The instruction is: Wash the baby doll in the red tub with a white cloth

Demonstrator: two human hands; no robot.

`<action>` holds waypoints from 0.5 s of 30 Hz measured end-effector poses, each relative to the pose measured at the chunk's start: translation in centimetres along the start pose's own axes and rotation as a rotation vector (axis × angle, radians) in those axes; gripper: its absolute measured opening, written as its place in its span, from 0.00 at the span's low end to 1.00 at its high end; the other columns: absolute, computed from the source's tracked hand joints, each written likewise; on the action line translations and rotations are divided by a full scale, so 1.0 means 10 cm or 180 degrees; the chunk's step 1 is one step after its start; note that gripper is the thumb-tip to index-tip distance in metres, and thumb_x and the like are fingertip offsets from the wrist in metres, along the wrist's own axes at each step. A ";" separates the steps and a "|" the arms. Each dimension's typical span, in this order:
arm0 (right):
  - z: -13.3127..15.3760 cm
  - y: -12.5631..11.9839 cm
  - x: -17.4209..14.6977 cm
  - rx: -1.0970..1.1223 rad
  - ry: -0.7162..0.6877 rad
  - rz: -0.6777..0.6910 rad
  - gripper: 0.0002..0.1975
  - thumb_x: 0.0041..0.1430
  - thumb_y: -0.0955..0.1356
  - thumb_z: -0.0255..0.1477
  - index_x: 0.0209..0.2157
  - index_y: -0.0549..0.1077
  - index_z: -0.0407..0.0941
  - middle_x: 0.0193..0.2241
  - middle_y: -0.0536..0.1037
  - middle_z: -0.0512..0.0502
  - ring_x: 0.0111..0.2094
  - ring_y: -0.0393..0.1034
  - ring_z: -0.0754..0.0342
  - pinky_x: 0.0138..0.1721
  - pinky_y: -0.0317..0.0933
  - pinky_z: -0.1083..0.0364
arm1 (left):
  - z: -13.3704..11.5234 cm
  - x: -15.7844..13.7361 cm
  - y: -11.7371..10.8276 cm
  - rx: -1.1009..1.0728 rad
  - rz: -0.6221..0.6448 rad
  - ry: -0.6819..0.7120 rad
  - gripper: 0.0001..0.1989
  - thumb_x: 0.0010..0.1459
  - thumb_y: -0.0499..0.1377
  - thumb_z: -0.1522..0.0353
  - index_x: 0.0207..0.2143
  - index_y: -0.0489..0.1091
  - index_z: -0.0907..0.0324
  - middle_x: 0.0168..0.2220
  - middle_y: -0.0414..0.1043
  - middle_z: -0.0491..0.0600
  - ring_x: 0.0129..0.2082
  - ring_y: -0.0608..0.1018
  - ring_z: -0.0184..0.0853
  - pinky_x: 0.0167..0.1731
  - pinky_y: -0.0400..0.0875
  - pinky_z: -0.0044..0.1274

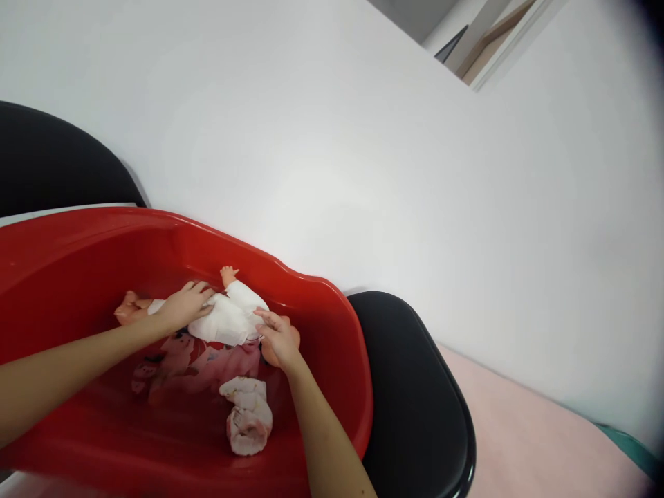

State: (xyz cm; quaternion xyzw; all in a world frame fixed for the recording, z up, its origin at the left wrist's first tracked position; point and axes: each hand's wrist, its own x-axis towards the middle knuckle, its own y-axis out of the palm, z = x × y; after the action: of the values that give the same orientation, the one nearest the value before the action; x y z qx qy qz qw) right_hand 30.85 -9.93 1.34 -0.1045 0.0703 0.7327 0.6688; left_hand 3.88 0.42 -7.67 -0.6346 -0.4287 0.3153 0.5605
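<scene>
A baby doll in a white outfit lies in a red baby bathtub, its feet to the left and its head to the right. My left hand curls its fingers on the outfit around the doll's hip. At the collar, the bent fingers of my right hand grip the cloth and cover much of the doll's head. One doll arm points up toward the far wall of the tub. Under the doll is a pink patterned cloth, and nearer me sits a rolled white-and-pink cloth.
A black chair seat supports the tub's right end, and another black chair part stands behind it on the left. A white wall rises behind the tub. Pinkish floor shows at the lower right.
</scene>
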 end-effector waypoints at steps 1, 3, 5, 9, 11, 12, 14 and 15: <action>0.00 0.00 0.01 -0.0028 0.0004 -0.0004 0.15 0.58 0.71 0.18 0.45 0.82 0.45 0.69 0.76 0.45 0.69 0.71 0.52 0.71 0.60 0.55 | -0.03 -0.01 0.01 0.0010 -0.0033 -0.0038 0.27 0.74 0.50 0.64 0.64 0.77 0.67 0.65 0.75 0.69 0.62 0.75 0.56 0.63 0.71 0.41; 0.01 -0.01 0.03 -0.0148 0.0068 -0.0100 0.14 0.58 0.70 0.16 0.41 0.82 0.45 0.69 0.76 0.46 0.67 0.73 0.52 0.66 0.65 0.57 | -0.08 -0.02 0.05 -0.0048 -0.0108 -0.0106 0.26 0.75 0.48 0.67 0.66 0.76 0.65 0.66 0.73 0.70 0.64 0.74 0.57 0.62 0.71 0.43; 0.01 -0.02 0.06 -0.0300 0.0023 -0.0243 0.14 0.58 0.69 0.16 0.39 0.82 0.45 0.65 0.79 0.47 0.62 0.76 0.53 0.61 0.68 0.58 | -0.08 -0.04 0.09 -0.0152 -0.0114 -0.0098 0.28 0.76 0.46 0.68 0.69 0.74 0.66 0.67 0.72 0.71 0.66 0.73 0.58 0.65 0.69 0.44; -0.06 -0.06 0.11 -0.0718 0.0013 -0.0353 0.13 0.62 0.67 0.18 0.41 0.83 0.46 0.47 0.84 0.46 0.49 0.79 0.52 0.53 0.71 0.56 | -0.03 -0.04 0.14 -0.0369 -0.0050 -0.0123 0.30 0.78 0.44 0.66 0.72 0.70 0.68 0.66 0.73 0.70 0.65 0.73 0.57 0.68 0.63 0.42; -0.13 -0.09 0.11 -0.0907 0.0065 -0.0268 0.12 0.64 0.68 0.19 0.39 0.82 0.46 0.41 0.83 0.48 0.46 0.78 0.53 0.54 0.70 0.56 | -0.01 -0.04 0.13 -0.0522 -0.0013 -0.0101 0.28 0.77 0.47 0.65 0.71 0.72 0.64 0.63 0.76 0.66 0.62 0.74 0.54 0.68 0.62 0.41; -0.17 -0.10 0.10 -0.0948 0.0108 -0.0173 0.11 0.64 0.68 0.19 0.38 0.82 0.46 0.39 0.83 0.48 0.45 0.78 0.54 0.55 0.70 0.56 | 0.00 -0.04 0.12 -0.0579 0.0006 -0.0093 0.27 0.77 0.48 0.64 0.71 0.72 0.61 0.61 0.78 0.64 0.60 0.75 0.52 0.67 0.63 0.40; -0.24 -0.11 0.12 -0.1031 0.0363 0.0148 0.08 0.62 0.70 0.20 0.36 0.81 0.46 0.37 0.82 0.48 0.44 0.79 0.54 0.56 0.71 0.56 | 0.01 -0.03 0.11 -0.0583 0.0050 -0.0102 0.27 0.76 0.51 0.64 0.72 0.72 0.58 0.59 0.78 0.64 0.57 0.75 0.52 0.66 0.63 0.40; -0.26 -0.11 0.15 -0.1113 0.0576 0.0282 0.06 0.61 0.72 0.21 0.35 0.81 0.46 0.36 0.82 0.48 0.43 0.79 0.54 0.55 0.72 0.56 | 0.01 -0.03 0.11 -0.0530 0.0054 -0.0112 0.28 0.76 0.50 0.64 0.72 0.72 0.58 0.59 0.78 0.65 0.57 0.74 0.53 0.65 0.64 0.41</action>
State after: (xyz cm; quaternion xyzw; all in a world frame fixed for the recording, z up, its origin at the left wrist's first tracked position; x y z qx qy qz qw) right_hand 32.02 -8.97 -1.56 -0.2812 0.0063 0.7501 0.5985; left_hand 3.89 0.14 -8.76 -0.6769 -0.4578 0.2944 0.4955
